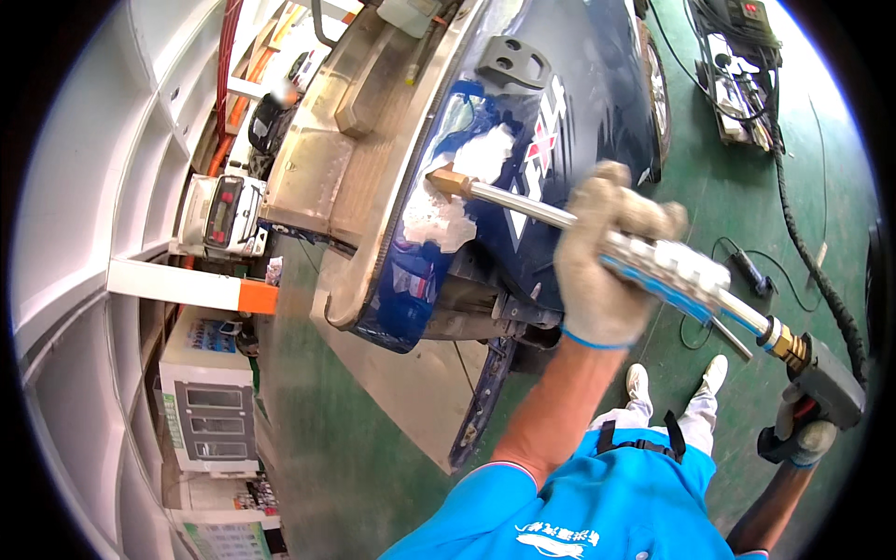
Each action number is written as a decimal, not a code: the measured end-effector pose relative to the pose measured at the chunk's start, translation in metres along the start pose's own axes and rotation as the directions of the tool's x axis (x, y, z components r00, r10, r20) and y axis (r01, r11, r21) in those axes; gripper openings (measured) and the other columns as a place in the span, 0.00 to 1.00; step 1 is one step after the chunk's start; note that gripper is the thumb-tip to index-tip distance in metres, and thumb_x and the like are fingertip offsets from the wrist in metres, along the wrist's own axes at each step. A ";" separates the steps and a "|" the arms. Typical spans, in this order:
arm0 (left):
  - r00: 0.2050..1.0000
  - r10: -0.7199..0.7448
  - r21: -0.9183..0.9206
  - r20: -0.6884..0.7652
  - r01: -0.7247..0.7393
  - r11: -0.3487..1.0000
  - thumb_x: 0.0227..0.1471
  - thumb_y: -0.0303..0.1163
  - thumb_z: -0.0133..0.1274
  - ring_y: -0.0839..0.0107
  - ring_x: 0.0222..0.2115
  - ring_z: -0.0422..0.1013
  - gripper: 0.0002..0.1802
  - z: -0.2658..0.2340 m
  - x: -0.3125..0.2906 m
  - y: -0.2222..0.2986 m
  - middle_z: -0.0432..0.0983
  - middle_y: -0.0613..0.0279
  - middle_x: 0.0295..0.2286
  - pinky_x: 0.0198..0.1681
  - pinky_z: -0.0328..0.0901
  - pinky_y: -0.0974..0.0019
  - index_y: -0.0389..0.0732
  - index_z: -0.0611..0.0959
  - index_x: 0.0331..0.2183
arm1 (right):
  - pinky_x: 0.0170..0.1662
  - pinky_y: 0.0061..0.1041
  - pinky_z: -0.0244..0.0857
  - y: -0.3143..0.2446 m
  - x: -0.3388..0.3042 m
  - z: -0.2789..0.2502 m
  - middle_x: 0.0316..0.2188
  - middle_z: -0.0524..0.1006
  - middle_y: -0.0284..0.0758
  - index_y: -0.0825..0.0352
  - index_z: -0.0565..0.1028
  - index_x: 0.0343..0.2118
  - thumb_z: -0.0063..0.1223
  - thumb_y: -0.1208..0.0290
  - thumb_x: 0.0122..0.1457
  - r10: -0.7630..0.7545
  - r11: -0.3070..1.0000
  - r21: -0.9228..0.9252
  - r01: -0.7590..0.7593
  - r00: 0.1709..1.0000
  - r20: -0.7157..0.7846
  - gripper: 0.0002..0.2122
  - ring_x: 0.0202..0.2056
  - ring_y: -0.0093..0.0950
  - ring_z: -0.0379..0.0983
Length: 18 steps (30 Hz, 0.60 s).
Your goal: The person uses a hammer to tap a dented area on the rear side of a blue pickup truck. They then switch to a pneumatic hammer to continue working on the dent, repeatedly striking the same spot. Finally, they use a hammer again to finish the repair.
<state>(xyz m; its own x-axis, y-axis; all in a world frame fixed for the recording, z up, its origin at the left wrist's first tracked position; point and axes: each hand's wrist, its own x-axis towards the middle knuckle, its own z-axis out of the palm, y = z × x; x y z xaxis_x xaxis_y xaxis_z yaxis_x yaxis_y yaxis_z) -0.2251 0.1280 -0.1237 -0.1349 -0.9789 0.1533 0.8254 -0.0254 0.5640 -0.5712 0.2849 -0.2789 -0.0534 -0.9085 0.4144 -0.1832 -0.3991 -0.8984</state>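
Note:
A long dent-puller slide hammer (523, 203) slants across the view. Its brass-coloured tip (450, 182) meets a ground-down patch of bare metal (439, 222) at the corner of a dark blue pickup's side panel (597, 112). Gloved in off-white, my left hand (605, 266) is closed around the shaft at the ribbed metal sliding weight (670, 259). At the tool's other end, my right hand (801, 434), also gloved, wraps the grey pistol grip (829, 381) near a red trigger. Brass fittings join that grip to the shaft.
Left of the panel is the truck's cargo bed (345, 140). A wheeled machine (742, 84) stands far right, its thick black cable (791, 201) running to the grip. On the green floor lie a corded power tool (749, 273) and a metal tube (733, 338). An orange-and-white beam (187, 284) juts from the left.

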 end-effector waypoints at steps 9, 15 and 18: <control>0.971 0.049 0.142 -0.234 -0.015 0.990 0.68 0.48 0.47 0.61 0.40 0.78 0.22 0.005 -0.018 0.010 0.82 0.54 0.37 0.49 0.74 0.53 0.39 0.78 0.49 | 0.13 0.17 0.57 -0.009 -0.020 0.014 0.30 0.78 0.38 0.78 0.71 0.54 0.74 0.42 0.44 0.359 0.730 0.635 -0.251 0.932 -0.045 0.45 0.14 0.20 0.67; 0.998 -0.039 -0.447 0.039 0.052 0.893 0.66 0.58 0.47 0.80 0.12 0.48 0.28 -0.042 0.041 0.114 0.52 0.76 0.15 0.16 0.53 0.73 0.47 0.69 0.23 | 0.20 0.20 0.60 -0.011 -0.004 0.013 0.27 0.76 0.33 0.74 0.73 0.44 0.71 0.51 0.46 0.214 0.956 0.221 -0.192 0.973 -0.085 0.31 0.18 0.21 0.68; 0.916 0.233 -0.582 0.327 0.001 0.813 0.66 0.57 0.46 0.81 0.10 0.47 0.29 -0.047 0.043 0.097 0.50 0.75 0.13 0.13 0.49 0.76 0.49 0.66 0.19 | 0.28 0.22 0.64 -0.017 0.004 0.008 0.25 0.73 0.29 0.65 0.73 0.32 0.70 0.67 0.37 0.220 0.897 -0.366 -0.247 0.969 -0.115 0.19 0.24 0.22 0.70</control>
<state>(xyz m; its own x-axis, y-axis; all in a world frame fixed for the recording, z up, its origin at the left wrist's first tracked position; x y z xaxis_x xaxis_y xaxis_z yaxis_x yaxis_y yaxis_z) -0.1250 0.0737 -0.1009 -0.1101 -0.8364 0.5369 0.9902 -0.1391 -0.0137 -0.5606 0.2865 -0.2634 -0.2047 -0.9536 0.2209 -0.5109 -0.0885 -0.8551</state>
